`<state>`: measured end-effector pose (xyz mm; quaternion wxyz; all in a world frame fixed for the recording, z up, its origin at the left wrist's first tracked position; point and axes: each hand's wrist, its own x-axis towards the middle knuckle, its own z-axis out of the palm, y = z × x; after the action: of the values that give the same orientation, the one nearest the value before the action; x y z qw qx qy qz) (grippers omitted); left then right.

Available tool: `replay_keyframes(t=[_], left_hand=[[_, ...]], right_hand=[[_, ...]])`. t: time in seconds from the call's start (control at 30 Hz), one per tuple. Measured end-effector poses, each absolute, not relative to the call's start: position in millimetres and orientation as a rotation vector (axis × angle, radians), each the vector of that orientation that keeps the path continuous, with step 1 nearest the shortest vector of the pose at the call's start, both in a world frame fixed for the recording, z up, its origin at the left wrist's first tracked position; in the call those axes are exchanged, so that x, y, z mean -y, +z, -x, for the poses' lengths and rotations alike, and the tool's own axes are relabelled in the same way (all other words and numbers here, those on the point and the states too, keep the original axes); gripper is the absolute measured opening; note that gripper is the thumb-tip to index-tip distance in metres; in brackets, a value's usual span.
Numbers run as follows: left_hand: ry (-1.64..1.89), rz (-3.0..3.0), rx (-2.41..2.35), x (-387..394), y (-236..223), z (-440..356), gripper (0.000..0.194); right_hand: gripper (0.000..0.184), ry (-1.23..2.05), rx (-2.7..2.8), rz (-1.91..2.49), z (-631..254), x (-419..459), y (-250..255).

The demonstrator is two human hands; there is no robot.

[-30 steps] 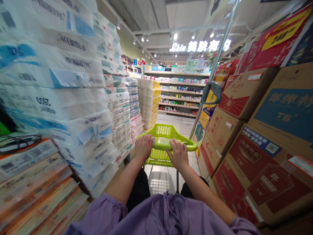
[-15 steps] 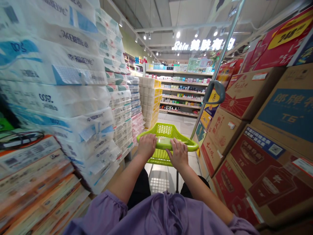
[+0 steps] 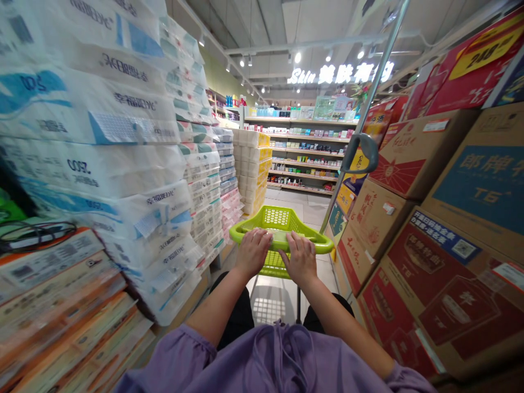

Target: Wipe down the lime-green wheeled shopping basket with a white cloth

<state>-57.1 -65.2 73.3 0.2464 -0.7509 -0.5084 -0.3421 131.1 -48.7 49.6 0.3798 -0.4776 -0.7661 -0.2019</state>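
Observation:
My left hand [image 3: 252, 252] and my right hand [image 3: 300, 258] both rest side by side on the handle of a lime-green plastic shopping cart [image 3: 317, 244], fingers curled over its top. Ahead of the handle sits the cart's perforated basket [image 3: 279, 218]. Nothing shows inside it, though my hands and the handle hide part of it. A thin dark metal leg [image 3: 298, 305] runs down below the basket. Purple sleeves [image 3: 172, 352] cover my upper arms at the bottom of the view.
Tall stacks of plastic-wrapped tissue packs [image 3: 102, 125] line the aisle's left side, with orange-edged cartons [image 3: 61, 295] below. Brown and red cardboard cartons [image 3: 462, 164] stand on the right, beside a metal pole [image 3: 370, 114]. Shelves of boxed goods [image 3: 307, 153] stand beyond the tiled floor [image 3: 274, 305].
My left hand has shifted slightly right along the handle, closer to my right hand. The stacks on both sides have drifted slightly outward as the view moves forward.

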Motion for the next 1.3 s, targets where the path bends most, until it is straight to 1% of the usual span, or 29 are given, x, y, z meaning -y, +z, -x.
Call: replay_keyframes(t=[0.17,0.33,0.53,0.7,0.9,1.1,1.23,1.3], left_hand=[[-1.015,1.905,1.546,63.7,73.7,56.8,0.029],[-0.920,2.134,1.331,65.9,74.8,41.5,0.027],[-0.957,2.035,1.488,65.4,75.6,39.3,0.027],[-0.852,2.227,1.242,68.6,75.4,27.1,0.031],[-0.956,2.075,1.388,67.4,69.0,28.6,0.032],[-0.901,2.139,1.226,67.2,65.2,32.5,0.032],[-1.014,1.968,1.431,65.1,70.6,41.3,0.029],[-1.000,1.950,1.428,66.0,70.9,42.0,0.028]], right_hand=[[0.046,-0.513,1.960,1.244,-130.7,47.9,49.6],[0.045,-0.502,1.942,1.223,-130.2,46.8,47.9],[0.045,-0.489,1.939,1.208,-131.2,47.5,48.1],[0.043,-0.492,1.952,1.229,-131.2,49.0,49.7],[0.045,-0.505,1.930,1.220,-130.3,50.0,50.2],[0.043,-0.510,1.927,1.207,-131.2,48.5,48.0],[0.046,-0.501,1.928,1.214,-130.8,48.2,48.1],[0.045,-0.504,1.922,1.211,-130.4,48.1,47.8]])
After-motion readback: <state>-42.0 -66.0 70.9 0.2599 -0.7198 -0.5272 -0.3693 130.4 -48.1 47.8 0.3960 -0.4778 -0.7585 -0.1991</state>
